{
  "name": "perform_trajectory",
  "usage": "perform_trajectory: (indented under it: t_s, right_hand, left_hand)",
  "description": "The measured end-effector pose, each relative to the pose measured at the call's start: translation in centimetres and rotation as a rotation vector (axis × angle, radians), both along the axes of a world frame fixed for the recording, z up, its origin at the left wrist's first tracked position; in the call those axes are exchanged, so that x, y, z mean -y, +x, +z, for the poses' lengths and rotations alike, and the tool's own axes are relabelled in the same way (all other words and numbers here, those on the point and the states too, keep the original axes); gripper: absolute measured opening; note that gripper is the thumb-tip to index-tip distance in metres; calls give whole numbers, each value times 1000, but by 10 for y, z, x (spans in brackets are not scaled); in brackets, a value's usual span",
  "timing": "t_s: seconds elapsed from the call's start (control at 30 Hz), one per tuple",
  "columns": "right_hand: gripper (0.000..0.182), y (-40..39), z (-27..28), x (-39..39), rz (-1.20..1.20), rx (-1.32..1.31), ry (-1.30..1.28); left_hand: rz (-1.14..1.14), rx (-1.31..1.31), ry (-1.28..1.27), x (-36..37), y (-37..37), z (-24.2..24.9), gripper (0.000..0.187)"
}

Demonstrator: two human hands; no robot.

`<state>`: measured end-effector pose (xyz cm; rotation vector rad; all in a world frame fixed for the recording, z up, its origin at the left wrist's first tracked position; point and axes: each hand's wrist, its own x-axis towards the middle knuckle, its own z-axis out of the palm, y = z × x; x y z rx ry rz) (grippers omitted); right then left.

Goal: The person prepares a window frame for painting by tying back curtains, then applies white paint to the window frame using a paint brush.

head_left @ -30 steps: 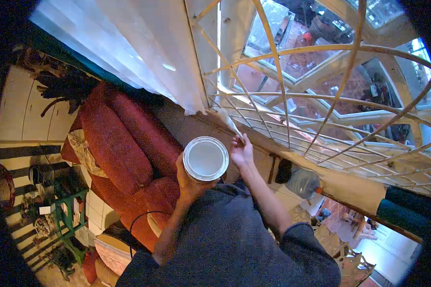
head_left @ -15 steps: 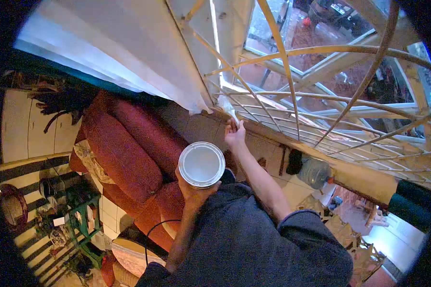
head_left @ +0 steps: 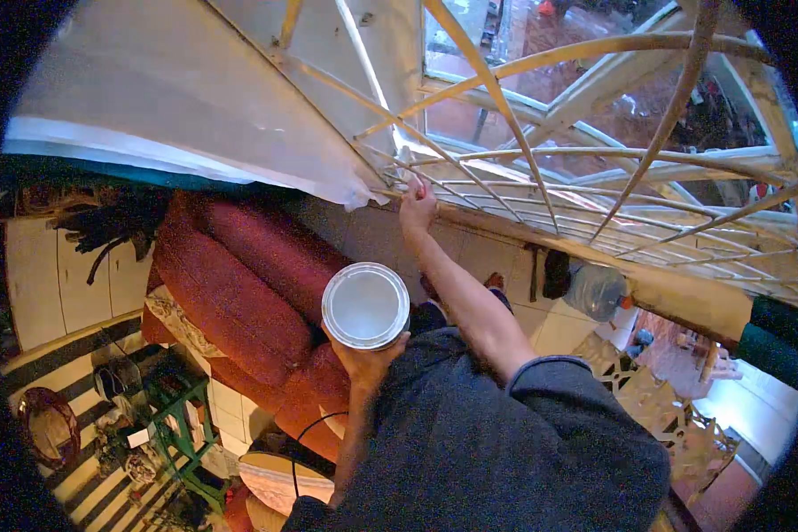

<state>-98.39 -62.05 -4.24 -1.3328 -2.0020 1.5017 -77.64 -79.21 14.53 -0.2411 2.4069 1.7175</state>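
My left hand [head_left: 370, 362] grips a round pale tub [head_left: 365, 306] from below and the side. Its mouth faces up to me, showing a ringed rim and a whitish-grey inside. Stretched forward, my right hand [head_left: 418, 208] is closed at the lower corner of the window frame, right beside the metal grille [head_left: 541, 182]. Its fingers hold a white tapering thing, now mostly hidden by the hand and bars. The white curtain [head_left: 195, 151] ends just to the left of this hand.
A red sofa [head_left: 239, 275] stands to the left, beyond the tub. On the right, a large clear water bottle [head_left: 596, 293] is on the floor below the sill. A green shelf [head_left: 186, 426] and a round-topped stool [head_left: 284, 479] are at lower left. My foot [head_left: 495, 281] shows on the tiles.
My right hand has moved up and left to the grille corner, and the white thing in it is now mostly hidden. The tub stays held in my left hand. The view has shifted slightly.
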Motion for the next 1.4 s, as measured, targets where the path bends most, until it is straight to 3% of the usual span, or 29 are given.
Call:
perform_trajectory:
  t_s: [0.07,0.17,0.27,0.33,0.43,0.57,0.67,0.77,0.87,0.97,1.03,1.1,1.13,1.17,1.27,1.4]
  right_hand:
    - [32,-6,5,2,2,28,193]
    - [39,-18,4,0,65,166,174]
    - [45,-33,30,-11,245,420,26]
    - [47,-44,15,-8,170,348,41]
    - [45,-64,5,-12,116,370,-19]
    - [35,-55,-21,-9,-22,137,-369]
    - [29,-34,7,-16,-82,20,-312]
    - [32,-20,16,-14,-124,12,-271]
    - [35,-34,-34,6,-197,-104,-51]
    - [37,-47,0,1,-15,222,9]
    - [38,-59,15,-1,-11,337,-89]
    - [35,-76,0,-4,-1,416,-119]
    - [32,-88,-36,-4,5,441,-101]
    - [33,-86,-46,-3,1,434,-142]
    - [44,-67,-41,-11,-36,332,-368]
    - [35,-59,-76,-2,-288,16,-293]
  left_hand:
    - [5,-46,-3,1,-1,-3,119]
    - [-59,-153,-285,1,1,6,122]
    - [-89,-211,-276,0,0,12,124]
    - [-140,-237,-400,6,4,10,124]
    - [-52,-128,-220,4,4,13,124]
    - [-20,-189,-218,15,10,0,115]
    - [108,-152,-6,11,4,1,114]
    - [62,-157,-55,13,-2,4,114]
    - [201,29,79,6,-7,13,122]
    - [59,-148,-183,16,-7,8,122]
    - [-15,-241,-345,24,-1,-3,121]
    - [-101,-283,-488,29,-1,-7,118]
    - [-153,-276,-552,26,-4,4,116]
    - [-206,-266,-617,26,-5,11,114]
    - [-78,-201,-328,27,-2,-4,111]
    - [-204,-295,-455,23,-13,6,108]
